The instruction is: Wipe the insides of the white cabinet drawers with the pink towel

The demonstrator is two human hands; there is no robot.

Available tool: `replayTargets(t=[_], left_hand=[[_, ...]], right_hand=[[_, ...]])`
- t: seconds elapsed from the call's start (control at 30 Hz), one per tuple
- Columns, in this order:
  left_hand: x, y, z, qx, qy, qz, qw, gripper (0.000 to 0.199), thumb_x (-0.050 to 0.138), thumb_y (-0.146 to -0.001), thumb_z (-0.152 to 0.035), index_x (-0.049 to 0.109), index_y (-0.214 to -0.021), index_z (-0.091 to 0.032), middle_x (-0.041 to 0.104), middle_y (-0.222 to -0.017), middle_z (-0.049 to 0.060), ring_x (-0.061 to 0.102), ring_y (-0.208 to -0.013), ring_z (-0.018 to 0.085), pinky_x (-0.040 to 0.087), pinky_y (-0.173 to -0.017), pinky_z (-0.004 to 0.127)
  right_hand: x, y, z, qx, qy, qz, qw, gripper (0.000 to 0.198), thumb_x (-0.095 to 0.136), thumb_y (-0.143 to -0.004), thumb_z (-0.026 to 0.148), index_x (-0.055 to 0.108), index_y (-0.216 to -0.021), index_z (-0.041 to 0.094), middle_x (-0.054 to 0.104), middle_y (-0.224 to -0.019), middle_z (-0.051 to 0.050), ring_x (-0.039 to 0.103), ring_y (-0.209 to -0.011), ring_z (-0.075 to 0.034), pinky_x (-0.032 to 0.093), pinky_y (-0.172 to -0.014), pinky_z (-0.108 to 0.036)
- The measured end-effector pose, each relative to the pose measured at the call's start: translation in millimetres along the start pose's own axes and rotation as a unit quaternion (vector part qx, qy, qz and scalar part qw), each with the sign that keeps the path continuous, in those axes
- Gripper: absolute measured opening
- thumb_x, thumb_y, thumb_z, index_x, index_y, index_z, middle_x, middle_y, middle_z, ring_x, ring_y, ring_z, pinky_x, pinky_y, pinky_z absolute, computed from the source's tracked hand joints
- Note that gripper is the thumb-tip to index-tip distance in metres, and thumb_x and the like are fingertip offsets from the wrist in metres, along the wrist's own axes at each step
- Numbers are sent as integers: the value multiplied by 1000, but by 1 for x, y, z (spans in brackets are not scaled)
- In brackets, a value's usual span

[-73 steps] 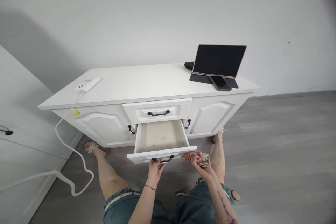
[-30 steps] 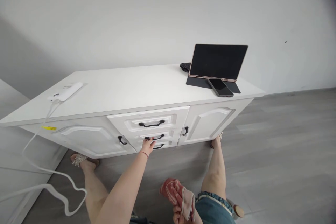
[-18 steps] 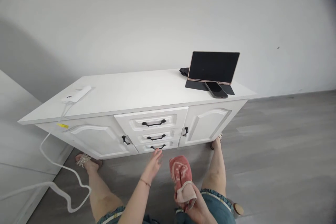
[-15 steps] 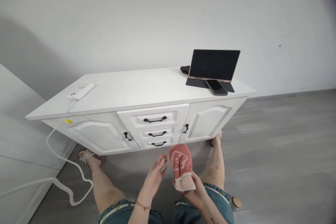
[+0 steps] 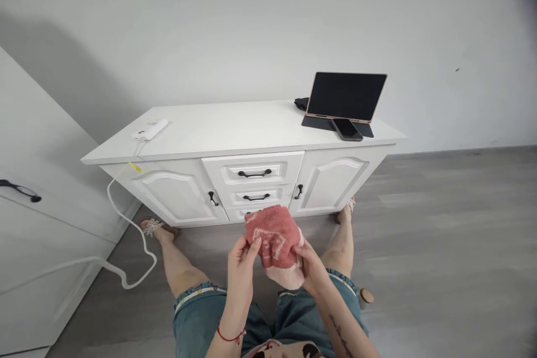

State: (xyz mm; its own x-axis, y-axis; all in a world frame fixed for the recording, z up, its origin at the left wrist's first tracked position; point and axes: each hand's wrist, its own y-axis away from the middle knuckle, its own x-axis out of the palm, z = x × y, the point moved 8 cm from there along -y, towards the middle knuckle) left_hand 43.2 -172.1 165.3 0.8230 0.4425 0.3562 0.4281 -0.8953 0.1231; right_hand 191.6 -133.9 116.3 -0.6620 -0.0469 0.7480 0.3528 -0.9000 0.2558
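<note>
Since the frame 2.4 s back, the middle drawer point(image 5: 257, 197) had been shut; all three drawer fronts sat flush. Then, the left hand point(image 5: 241, 263) was on the open drawer's handle and the right hand point(image 5: 309, 273) held the cloth point(image 5: 274, 238) bunched at the drawer's front edge. Half a second back, the left hand was open and apart from the cloth, which hung from the right hand alone. Now both hands were on it.

Cloth position: held in the air in front of the cabinet point(image 5: 235, 179), above the floor point(image 5: 440, 246) and between the person's knees, covering the lowest drawer's handle from this view. Left hand gripped the cloth's left edge, fingertips pinched over it. Right hand grasped the lower right side, partly hidden under the fabric.

Orientation: the red face was turned toward the camera, with a pale pattern on it. A pale pink underside or second layer showed at the bottom right. Long axis ran from upper left to lower right, tilted; the top edge lay toward the cabinet.

On the cabinet top: tablet point(image 5: 346, 96) propped at right, phone point(image 5: 346, 129) just in front of it, white charger point(image 5: 150, 129) at left with its cable point(image 5: 126, 224) trailing to the floor.
</note>
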Motion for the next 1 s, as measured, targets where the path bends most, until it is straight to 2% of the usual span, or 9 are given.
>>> replayTargets(t=[0.07,0.2,0.33,0.43,0.53,0.6,0.7,0.8,1.0], left_hand=[[-7,4,-1,-32,45,-19,998,19,74,-70,-32,71,-83,-18,72,-84,3,62,-82,17,47,-77,27],[-14,13,9,-160,148,-42,975,24,74,-61,-24,71,-85,-19,73,-85,4,66,-81,22,51,-74,32],[-11,21,16,-237,209,-35,948,20,67,-54,-19,70,-74,-16,71,-71,4,67,-75,25,52,-71,37],[-10,23,15,-218,212,-32,952,22,67,-55,-20,70,-76,-16,71,-71,4,66,-72,24,52,-69,36],[-17,20,12,-163,181,-63,968,23,70,-55,-20,70,-78,-17,71,-73,3,64,-68,20,51,-64,31],[-23,18,12,-128,156,-84,976,25,71,-54,-19,70,-78,-19,71,-74,1,63,-67,18,49,-62,28],[-25,15,13,-95,126,-77,984,31,70,-54,-15,70,-84,-21,72,-78,0,63,-71,17,49,-65,26],[-26,13,15,-82,102,-60,990,40,65,-56,-12,70,-94,-22,72,-82,-1,62,-74,16,48,-69,26],[-32,5,19,-83,67,-51,993,43,68,-68,-21,65,-110,-28,70,-106,1,62,-97,21,47,-82,28]], right_hand=[[3,3,2,7,-2,-3,1000,42,77,-66,29,66,-106,24,73,-101,-4,68,-90,-23,51,-84,-35],[14,9,5,21,25,-7,999,64,78,-67,24,53,-126,29,71,-108,-2,67,-94,-22,52,-85,-36],[15,9,9,0,62,-17,998,69,79,-66,31,49,-129,31,68,-113,-2,67,-95,-22,52,-86,-36],[3,3,14,-50,162,-57,984,59,77,-68,39,55,-121,29,67,-112,-4,65,-94,-22,51,-87,-38],[-10,4,28,-152,263,-129,944,46,72,-71,47,63,-110,24,67,-109,-7,63,-98,-22,47,-95,-41],[-6,8,30,-181,287,-120,933,43,66,-76,51,65,-109,23,67,-114,-8,61,-106,-24,42,-101,-43],[15,12,14,-141,296,-27,944,43,64,-79,49,66,-114,25,64,-124,-8,55,-119,-25,36,-107,-43],[31,18,-8,-78,264,30,961,44,72,-75,41,65,-116,25,65,-123,-5,56,-116,-24,39,-105,-39],[31,18,-44,51,106,10,993,35,76,-72,33,69,-104,19,73,-100,-5,67,-88,-19,51,-85,-32]])
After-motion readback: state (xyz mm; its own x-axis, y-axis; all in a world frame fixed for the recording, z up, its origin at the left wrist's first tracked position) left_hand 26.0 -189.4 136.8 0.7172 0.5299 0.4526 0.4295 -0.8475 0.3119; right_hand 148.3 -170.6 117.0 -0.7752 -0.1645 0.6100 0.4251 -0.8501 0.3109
